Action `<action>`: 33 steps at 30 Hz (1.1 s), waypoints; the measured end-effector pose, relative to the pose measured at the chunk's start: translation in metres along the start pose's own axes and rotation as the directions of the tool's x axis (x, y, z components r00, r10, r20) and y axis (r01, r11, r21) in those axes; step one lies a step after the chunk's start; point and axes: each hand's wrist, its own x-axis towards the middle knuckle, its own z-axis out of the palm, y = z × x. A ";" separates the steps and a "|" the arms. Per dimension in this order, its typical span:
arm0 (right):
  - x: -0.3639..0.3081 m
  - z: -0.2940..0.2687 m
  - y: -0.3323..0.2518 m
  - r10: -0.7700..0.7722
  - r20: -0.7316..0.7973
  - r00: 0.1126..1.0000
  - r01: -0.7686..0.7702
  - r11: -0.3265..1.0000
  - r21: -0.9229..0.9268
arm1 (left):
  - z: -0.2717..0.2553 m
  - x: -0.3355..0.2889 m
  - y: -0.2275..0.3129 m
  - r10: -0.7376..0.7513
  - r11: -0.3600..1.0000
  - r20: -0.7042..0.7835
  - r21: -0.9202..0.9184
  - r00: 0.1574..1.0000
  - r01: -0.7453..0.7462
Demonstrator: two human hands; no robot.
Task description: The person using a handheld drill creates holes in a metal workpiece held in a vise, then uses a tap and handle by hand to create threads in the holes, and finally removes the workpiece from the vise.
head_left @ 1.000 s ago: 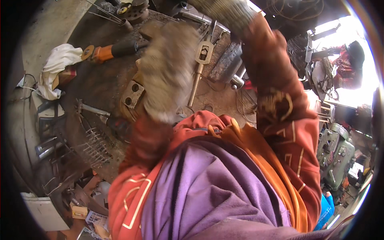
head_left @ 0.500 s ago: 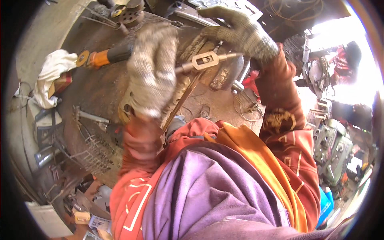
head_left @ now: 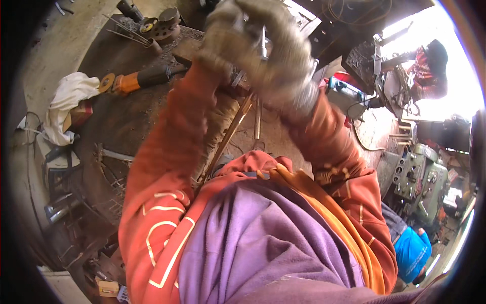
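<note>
A small tan carton [head_left: 77, 117] lies half wrapped in a white cloth [head_left: 66, 104] at the left edge of the dark, round worktop [head_left: 131, 121]. On the floor below the worktop's near-left edge sits a small yellowish box [head_left: 108, 288], with a blue-and-white printed packet [head_left: 121, 294] just beside it. No signs or screens can be made out.

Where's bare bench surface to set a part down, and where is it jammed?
Bare dark bench lies below the orange angle grinder, right of the white rag. Crowded: the top edge round the grinding discs, and under both gloved hands, left hand and right hand, where long rods run.
</note>
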 end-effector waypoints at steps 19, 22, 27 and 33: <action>0.079 0.014 0.107 0.076 0.914 0.399 -0.172 0.985 -0.007 | -0.051 -0.075 0.134 -0.215 0.976 -0.294 -0.021 0.931 0.219; 0.066 -0.020 0.064 0.296 0.860 0.416 -0.358 0.923 -0.144 | -0.067 -0.076 0.098 -0.255 0.967 -0.298 -0.096 0.920 0.237; -0.021 -0.064 0.043 0.376 0.608 0.699 -0.621 0.741 0.256 | -0.054 -0.024 0.035 -0.138 0.968 -0.120 -0.227 0.983 0.109; -0.054 0.001 -0.049 0.134 0.060 0.989 -0.125 0.984 -0.124 | 0.008 0.045 0.007 -0.156 0.881 0.116 -0.433 0.981 0.191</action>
